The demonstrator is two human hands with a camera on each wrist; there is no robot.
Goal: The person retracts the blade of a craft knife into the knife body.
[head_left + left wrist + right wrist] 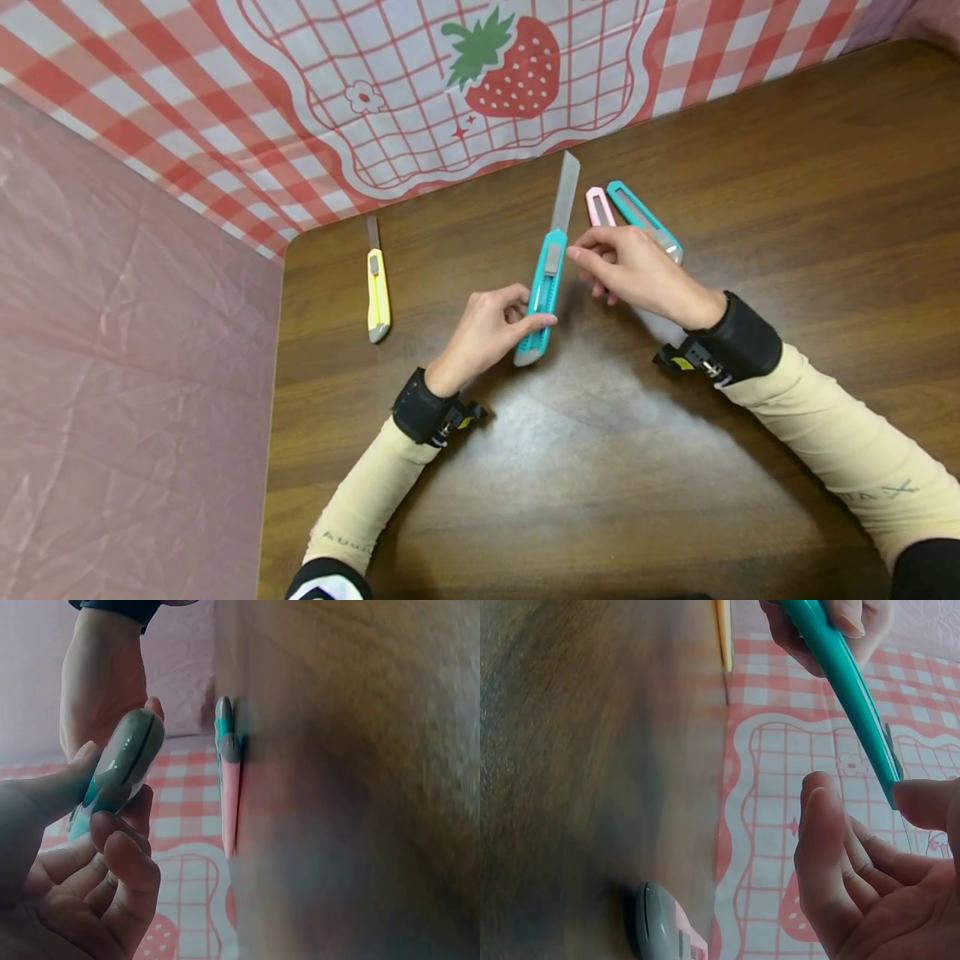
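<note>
In the head view my left hand (487,325) holds a teal utility knife (548,271) by the lower part of its handle, thumb across the front. Its long blade (567,192) sticks out, pointing toward the cloth at the back. The left wrist view shows the grey butt end (135,750) between thumb and fingers. My right hand (648,271) hovers beside the blade end of the handle with nothing gripped. Seen from the right wrist, its thumb (926,802) is right at the handle's front end, and the other fingers (821,847) are apart from the knife.
A yellow utility knife (378,296), blade out, lies on the wooden table (525,500) at left. Behind my right hand lie a pink knife (597,204) and a second teal knife (637,212), partly hidden. A checked strawberry cloth (412,125) hangs at the back edge.
</note>
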